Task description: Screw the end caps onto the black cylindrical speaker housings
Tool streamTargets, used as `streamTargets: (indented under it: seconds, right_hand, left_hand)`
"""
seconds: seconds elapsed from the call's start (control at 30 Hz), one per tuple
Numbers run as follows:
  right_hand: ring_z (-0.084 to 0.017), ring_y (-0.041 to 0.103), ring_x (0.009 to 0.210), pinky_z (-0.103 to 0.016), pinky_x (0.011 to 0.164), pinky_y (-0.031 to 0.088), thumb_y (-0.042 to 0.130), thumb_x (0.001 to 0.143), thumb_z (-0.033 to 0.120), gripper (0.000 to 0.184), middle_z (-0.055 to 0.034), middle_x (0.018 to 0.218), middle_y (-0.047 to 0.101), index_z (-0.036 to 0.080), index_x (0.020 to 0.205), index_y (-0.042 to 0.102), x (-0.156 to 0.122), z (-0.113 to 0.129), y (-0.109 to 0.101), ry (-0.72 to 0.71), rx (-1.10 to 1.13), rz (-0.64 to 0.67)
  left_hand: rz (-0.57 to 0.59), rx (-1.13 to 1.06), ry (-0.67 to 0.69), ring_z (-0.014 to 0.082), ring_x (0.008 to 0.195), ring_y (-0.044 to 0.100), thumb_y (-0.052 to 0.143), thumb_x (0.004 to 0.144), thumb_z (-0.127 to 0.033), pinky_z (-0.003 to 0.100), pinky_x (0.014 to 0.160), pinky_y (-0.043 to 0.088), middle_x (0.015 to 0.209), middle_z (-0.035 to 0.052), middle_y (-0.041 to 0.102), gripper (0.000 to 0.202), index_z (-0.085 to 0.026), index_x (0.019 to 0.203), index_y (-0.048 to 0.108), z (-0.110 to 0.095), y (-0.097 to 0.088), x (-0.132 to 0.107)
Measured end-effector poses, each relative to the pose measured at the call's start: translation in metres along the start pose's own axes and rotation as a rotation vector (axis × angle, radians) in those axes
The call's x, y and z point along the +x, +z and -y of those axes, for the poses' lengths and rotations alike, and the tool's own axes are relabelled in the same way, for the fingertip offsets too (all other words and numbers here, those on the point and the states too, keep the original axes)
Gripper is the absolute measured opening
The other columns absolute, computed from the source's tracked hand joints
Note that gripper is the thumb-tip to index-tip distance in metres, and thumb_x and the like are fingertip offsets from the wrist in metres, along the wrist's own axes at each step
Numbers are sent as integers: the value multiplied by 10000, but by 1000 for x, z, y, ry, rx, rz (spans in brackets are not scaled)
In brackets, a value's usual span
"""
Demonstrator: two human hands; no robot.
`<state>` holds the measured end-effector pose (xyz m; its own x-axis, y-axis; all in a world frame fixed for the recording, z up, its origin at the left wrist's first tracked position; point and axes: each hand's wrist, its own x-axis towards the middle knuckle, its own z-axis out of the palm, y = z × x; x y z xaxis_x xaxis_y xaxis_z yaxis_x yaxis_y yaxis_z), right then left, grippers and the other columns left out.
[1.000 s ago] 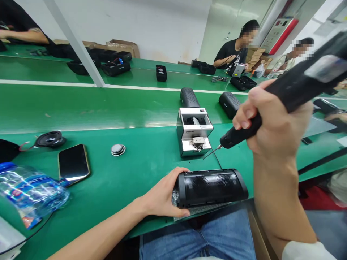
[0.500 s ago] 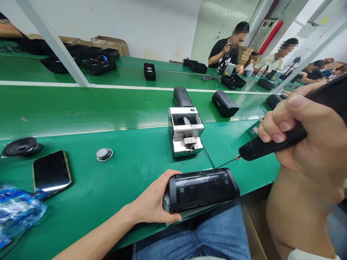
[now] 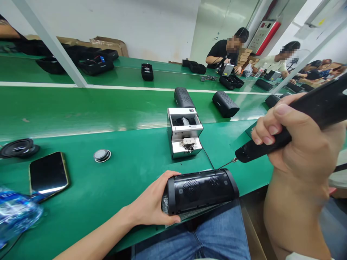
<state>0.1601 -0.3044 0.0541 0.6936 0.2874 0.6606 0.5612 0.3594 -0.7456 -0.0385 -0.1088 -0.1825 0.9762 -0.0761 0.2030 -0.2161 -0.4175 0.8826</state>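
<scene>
Gripping the left end of a black cylindrical speaker (image 3: 202, 191), the person's left hand (image 3: 153, 204) is wrapping thumb and fingers around the casing and is pinning it at the near edge of the green counter (image 3: 121, 173), directly above the person's blue-jeaned lap. The speaker is lying on its side, its perforated grille facing up, on a thin clear sheet that is poking out beneath it. The right hand (image 3: 295, 144) is clenching tight around a black electric screwdriver (image 3: 287, 126), which is slanting down to the left so that its thin metal bit (image 3: 227, 163) is hovering just above the speaker's right end, close to it though contact cannot be made out. Just behind the speaker, a small silver screw feeder box (image 3: 184, 133) is sitting on the counter, a dark cable running from it toward the speaker. To the left, a smartphone (image 3: 48, 175) is lying face up, near a round metal disc (image 3: 102, 155), a loose speaker driver (image 3: 17, 148) and a crumpled water bottle (image 3: 16, 213) at the picture's edge. Beyond the feeder, two finished speakers (image 3: 225, 104) are resting on the green conveyor belt (image 3: 81, 108). Across the line, other workers (image 3: 225, 54) are sitting at their own stations, more black housings lying before them.
</scene>
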Motion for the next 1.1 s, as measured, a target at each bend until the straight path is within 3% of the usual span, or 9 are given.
streamTargets:
  seconds: [0.4,0.57,0.83,1.1]
  right_hand:
    - [-135,383,424,-306,374,307,780,680,99,165,26,559,419,167,782,669,9,10,-2,-21,26,-80]
    - [-135,388,439,-310,405,322,792,741,191,176,34,575,427,180,804,628,8,11,-3,31,-59,-37]
    - [-148,401,422,-304,403,315,789,806,178,152,21,581,445,183,832,639,8,10,-3,69,-29,47]
    - [-152,463,436,-289,411,409,814,910,206,169,12,601,478,171,878,652,5,0,-2,109,31,134]
  left_hand:
    - [-7,-10,-5,305,1359,573,964,696,-360,476,1160,499,1529,48,494,1109,-396,1578,294,1,0,0]
    - [-9,-11,25,294,1352,577,954,720,-402,462,1152,504,1527,43,488,1101,-408,1593,283,3,1,0]
    - [-8,19,50,313,1410,547,949,744,-467,473,1199,478,1577,66,455,1112,-394,1616,262,8,2,-3]
    - [-10,8,17,305,1360,579,955,693,-375,446,1179,494,1531,59,490,1134,-389,1592,266,8,5,-4]
